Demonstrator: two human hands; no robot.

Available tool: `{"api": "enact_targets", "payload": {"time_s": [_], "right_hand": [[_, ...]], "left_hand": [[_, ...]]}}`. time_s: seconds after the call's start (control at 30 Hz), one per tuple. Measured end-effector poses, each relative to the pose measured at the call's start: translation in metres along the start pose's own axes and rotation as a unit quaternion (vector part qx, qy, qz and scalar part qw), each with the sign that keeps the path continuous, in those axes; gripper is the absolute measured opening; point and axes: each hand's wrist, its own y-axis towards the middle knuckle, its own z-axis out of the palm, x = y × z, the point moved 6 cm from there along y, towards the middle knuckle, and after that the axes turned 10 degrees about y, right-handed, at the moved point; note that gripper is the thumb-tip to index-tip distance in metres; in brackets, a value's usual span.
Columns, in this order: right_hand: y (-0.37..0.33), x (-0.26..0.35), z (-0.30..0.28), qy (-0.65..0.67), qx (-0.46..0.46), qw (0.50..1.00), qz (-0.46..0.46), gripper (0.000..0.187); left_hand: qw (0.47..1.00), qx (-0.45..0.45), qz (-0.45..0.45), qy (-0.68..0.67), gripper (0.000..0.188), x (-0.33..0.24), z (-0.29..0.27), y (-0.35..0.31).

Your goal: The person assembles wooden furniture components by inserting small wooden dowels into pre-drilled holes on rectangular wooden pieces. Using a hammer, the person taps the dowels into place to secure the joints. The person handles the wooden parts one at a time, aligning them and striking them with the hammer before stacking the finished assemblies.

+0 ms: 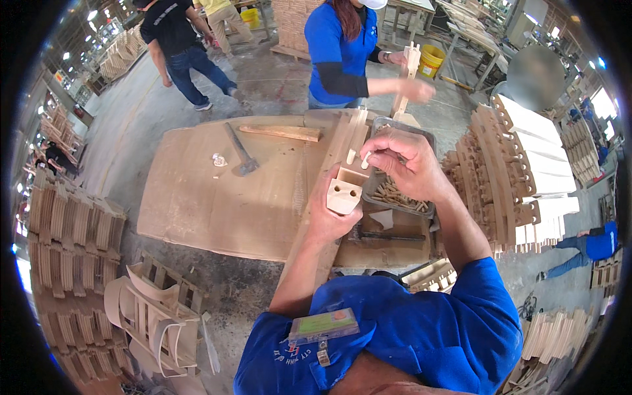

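My left hand (327, 214) is wrapped round a pale wooden chair part (344, 195) whose near end has two round holes. One wooden dowel (351, 157) stands up from the part's far side. Between thumb and fingertips, my right hand (407, 161) pinches another dowel (366, 160) just right of the standing one; whether it touches the part I cannot tell. Below my right hand lies a grey plastic bin (430, 212) with many loose dowels (397, 199) in it. Part of the bin is hidden by my hand and wrist.
Cardboard (191, 191) covers the worktable, with a hammer (242, 151) and a wooden stick (280, 133) on it. A dark bar (393, 236) lies near the bin. Across the table a co-worker (339, 56) handles a wooden piece (409, 72). Stacked wooden parts (490, 178) rise at right.
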Motion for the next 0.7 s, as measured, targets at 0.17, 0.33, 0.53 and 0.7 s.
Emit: {"api": "enact_targets", "payload": {"time_s": [0.17, 0.33, 0.53, 0.7], "right_hand": [[0.000, 0.004, -0.001, -0.028, 0.001, 1.000, -0.013, 0.011], [0.001, 0.009, 0.001, -0.094, -0.028, 0.994, -0.043, 0.007], [-0.002, 0.009, 0.008, -0.126, -0.085, 0.985, -0.075, 0.009], [-0.008, 0.000, 0.008, -0.147, -0.129, 0.975, -0.102, 0.011]], "left_hand": [[1.000, -0.004, -0.010, -0.024, 0.078, 0.002, 0.003, 0.000], [1.000, 0.008, -0.018, -0.014, 0.078, 0.002, 0.005, 0.001], [0.999, -0.002, -0.045, 0.001, 0.076, -0.004, -0.001, -0.004], [0.999, -0.009, -0.046, -0.018, 0.074, -0.010, 0.004, 0.000]]}}
